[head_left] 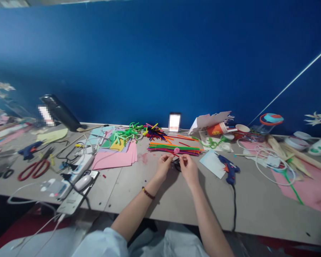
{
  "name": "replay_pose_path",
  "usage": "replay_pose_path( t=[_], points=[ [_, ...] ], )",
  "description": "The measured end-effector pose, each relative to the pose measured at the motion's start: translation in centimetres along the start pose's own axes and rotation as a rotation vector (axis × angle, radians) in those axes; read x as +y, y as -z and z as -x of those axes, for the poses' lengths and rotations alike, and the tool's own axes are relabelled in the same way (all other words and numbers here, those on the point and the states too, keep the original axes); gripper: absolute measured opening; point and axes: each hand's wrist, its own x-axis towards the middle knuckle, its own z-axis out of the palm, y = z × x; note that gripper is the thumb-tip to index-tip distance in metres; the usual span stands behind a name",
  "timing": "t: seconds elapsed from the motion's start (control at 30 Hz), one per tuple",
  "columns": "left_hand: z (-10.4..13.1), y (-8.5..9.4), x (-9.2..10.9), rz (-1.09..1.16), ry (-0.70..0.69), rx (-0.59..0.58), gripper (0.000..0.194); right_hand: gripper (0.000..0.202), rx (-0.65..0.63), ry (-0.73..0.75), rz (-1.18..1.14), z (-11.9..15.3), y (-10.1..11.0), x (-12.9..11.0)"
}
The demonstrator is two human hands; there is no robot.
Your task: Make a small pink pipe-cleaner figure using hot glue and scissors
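Pinching red pipe cleaner (176,154) in left hand (164,167) and right hand (188,169), close together over bench (139,192). Positioned just in front of multicoloured stems (160,147).

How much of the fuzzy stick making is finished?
The curly green sticks already look bent into shape. The left hand and right hand have a red stick between their fingers. The straight, colorful bundle lies unbent, so some may be left; I can't tell how much.
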Motion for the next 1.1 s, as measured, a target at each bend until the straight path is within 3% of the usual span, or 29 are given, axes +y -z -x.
replay_pose_path(
  t=[0.23, 0.5, 0.6, 0.7, 0.8, 0.93, 1.1],
  points=[
    [0.2, -0.1, 0.4, 0.037, 0.048, 0.002, 0.035, 0.020, 0.001, -0.069, -0.152, 0.2, 0.4, -0.4],
    [0.0, -0.1, 0.6, 0.092, 0.126, 0.049, 0.034, 0.030, 0.107, -0.406, -0.626, -0.5, 0.8, 1.6],
    [-0.1, -0.1, 0.4, 0.094, 0.115, 0.065, 0.033, 0.025, 0.236, -0.500, -0.697, -0.7, 0.9, 2.6],
    [-0.2, 0.0, 0.4, 0.100, 0.122, 0.066, 0.033, 0.016, 0.397, -0.458, -0.637, -0.9, 1.7, 3.4],
    [-0.2, 0.1, 0.4, 0.106, 0.125, 0.056, 0.034, 0.010, 0.430, -0.414, -0.593, -1.2, 3.0, 4.0],
    [-0.2, 0.0, 0.4, 0.126, 0.139, 0.044, 0.034, 0.032, 0.325, -0.452, -0.517, -1.4, 3.5, 4.0],
    [0.1, -0.1, 0.1, 0.131, 0.127, -0.006, 0.033, 0.035, 0.147, -0.195, -0.357, -0.8, 1.8, 2.2]
  ],
)
